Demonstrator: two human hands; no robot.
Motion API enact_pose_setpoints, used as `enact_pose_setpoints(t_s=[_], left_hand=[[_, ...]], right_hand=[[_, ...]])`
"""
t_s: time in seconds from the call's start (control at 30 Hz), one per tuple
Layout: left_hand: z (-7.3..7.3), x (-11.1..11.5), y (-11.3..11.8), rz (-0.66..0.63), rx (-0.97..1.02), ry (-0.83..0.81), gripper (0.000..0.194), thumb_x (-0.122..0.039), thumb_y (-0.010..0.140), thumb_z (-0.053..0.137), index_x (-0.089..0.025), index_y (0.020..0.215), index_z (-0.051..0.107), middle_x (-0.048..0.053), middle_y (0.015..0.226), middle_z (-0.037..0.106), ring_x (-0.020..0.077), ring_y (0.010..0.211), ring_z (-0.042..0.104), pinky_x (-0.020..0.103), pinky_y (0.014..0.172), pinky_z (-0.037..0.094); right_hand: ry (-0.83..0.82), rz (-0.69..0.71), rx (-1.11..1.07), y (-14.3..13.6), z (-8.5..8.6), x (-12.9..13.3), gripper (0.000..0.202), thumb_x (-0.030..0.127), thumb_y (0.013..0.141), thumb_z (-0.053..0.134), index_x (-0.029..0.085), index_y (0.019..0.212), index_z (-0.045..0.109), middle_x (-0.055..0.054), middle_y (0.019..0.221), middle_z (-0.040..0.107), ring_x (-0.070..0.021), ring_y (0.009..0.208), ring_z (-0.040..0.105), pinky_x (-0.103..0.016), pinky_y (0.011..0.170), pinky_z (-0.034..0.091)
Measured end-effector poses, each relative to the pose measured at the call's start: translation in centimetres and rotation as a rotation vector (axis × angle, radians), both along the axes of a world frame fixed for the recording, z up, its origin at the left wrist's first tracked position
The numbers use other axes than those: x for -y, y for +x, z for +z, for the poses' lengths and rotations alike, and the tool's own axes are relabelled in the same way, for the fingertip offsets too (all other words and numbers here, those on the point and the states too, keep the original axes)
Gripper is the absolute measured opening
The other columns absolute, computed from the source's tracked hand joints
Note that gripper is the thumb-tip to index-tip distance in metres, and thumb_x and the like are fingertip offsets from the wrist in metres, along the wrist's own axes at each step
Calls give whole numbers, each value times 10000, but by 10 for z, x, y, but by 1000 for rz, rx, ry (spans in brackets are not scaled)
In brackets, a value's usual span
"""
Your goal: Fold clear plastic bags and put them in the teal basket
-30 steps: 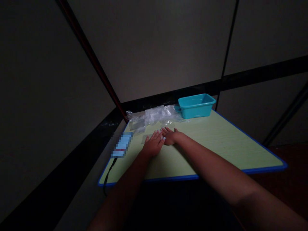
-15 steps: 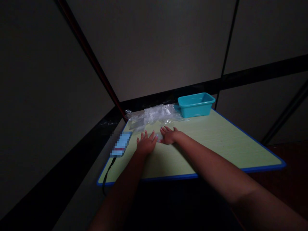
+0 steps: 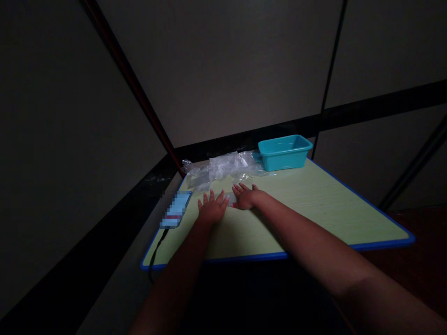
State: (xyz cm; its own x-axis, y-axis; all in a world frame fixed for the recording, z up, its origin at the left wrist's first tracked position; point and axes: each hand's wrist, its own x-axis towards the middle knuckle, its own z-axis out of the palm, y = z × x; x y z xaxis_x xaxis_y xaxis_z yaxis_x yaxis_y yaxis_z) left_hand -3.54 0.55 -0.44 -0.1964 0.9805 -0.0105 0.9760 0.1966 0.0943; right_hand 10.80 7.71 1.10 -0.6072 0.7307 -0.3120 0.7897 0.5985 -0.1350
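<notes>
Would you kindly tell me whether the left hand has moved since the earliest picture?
Yes, the left hand has moved left, farther from the turquoise tub.

Two bare forearms (image 3: 300,228), tapering to narrow wrists (image 3: 257,198), bare five-fingered left grip (image 3: 213,211), bare right grip (image 3: 245,199)

Your bare left hand (image 3: 212,211) lies palm down, fingers (image 3: 211,195) fanned wide; your bare right hand (image 3: 245,198) sits just beside it, palm down too, fingers pointing forward-left. Both bare forearms (image 3: 300,230) stretch forward, converging.
</notes>
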Motion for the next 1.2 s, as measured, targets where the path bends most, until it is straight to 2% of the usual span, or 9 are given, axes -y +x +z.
enact_pose_setpoints(t_s=[0.2, 0.33, 0.43, 0.5, 0.6, 0.87, 1.03, 1.1, 1.2], left_hand=[[3, 1, -2, 14, 5, 118, 621, -583, 891, 176, -284, 1432, 238, 125, 1520, 126, 331, 1386, 47, 610, 1045, 115], [7, 3, 0, -224, 8, 165, 569, -476, 929, 202, -236, 1444, 195, 81, 1528, 83, 199, 1400, 51, 482, 1096, 136], [8, 4, 5, -391, 24, 42, 538, -444, 938, 180, -260, 1444, 186, 15, 1524, 116, 154, 1396, 86, 433, 1113, 123], [8, 5, 7, -420, 33, -33, 531, -449, 940, 140, -273, 1437, 206, -2, 1516, 158, 155, 1393, 112, 452, 1113, 120], [7, 7, 6, -369, 35, -59, 538, -470, 935, 113, -292, 1431, 221, -12, 1515, 157, 182, 1396, 102, 502, 1101, 121], [8, 5, -8, -93, 35, -45, 580, -572, 891, 136, -355, 1419, 241, 20, 1519, 145, 311, 1383, 122, 615, 1039, 156], [3, 1, -13, 49, -4, -7, 630, -569, 892, 147, -257, 1430, 253, 95, 1520, 129, 277, 1395, 22, 587, 1059, 136], [3, 1, -11, 27, -35, 47, 636, -551, 902, 158, -209, 1429, 257, 108, 1523, 91, 245, 1398, -17, 557, 1075, 123], [5, 2, -6, -132, -42, 125, 597, -507, 920, 176, -219, 1442, 208, 66, 1530, 50, 206, 1400, -18, 501, 1097, 107]], right_hand=[[-10, -9, -5, 0, 2, 1, 843, 596, 816, 347, 194, 1461, -16, -37, 1520, -55, -241, 1382, -84, -585, 1055, 14], [-14, -10, -9, 0, 1, 0, 846, 587, 813, 346, 182, 1460, -19, -33, 1521, -50, -248, 1382, -82, -596, 1051, 16], [-25, -3, -29, 0, 0, 0, 825, 573, 812, 357, 208, 1462, 3, -28, 1524, -38, -259, 1381, -78, -600, 1049, 11], [-31, -3, -27, 0, 0, -1, 811, 558, 813, 367, 223, 1462, 16, -23, 1526, -35, -260, 1380, -81, -601, 1047, 6], [-29, -13, -10, 0, 1, 0, 813, 568, 814, 354, 215, 1461, 10, -20, 1524, -39, -251, 1379, -92, -597, 1050, 6], [-15, -17, 1, 0, 4, 3, 835, 573, 821, 358, 199, 1459, -30, -26, 1521, -53, -238, 1383, -79, -576, 1062, 20], [-15, -13, 19, 0, 6, 5, 841, 587, 830, 348, 187, 1456, -44, -30, 1519, -60, -229, 1385, -73, -582, 1058, 18], [-16, -11, 27, 1, 8, 5, 834, 586, 834, 341, 188, 1456, -47, -29, 1517, -65, -221, 1385, -78, -580, 1059, 19], [-14, -11, 28, 1, 9, 6, 824, 570, 838, 339, 186, 1457, -46, -28, 1516, -72, -219, 1384, -82, -579, 1060, 22]])
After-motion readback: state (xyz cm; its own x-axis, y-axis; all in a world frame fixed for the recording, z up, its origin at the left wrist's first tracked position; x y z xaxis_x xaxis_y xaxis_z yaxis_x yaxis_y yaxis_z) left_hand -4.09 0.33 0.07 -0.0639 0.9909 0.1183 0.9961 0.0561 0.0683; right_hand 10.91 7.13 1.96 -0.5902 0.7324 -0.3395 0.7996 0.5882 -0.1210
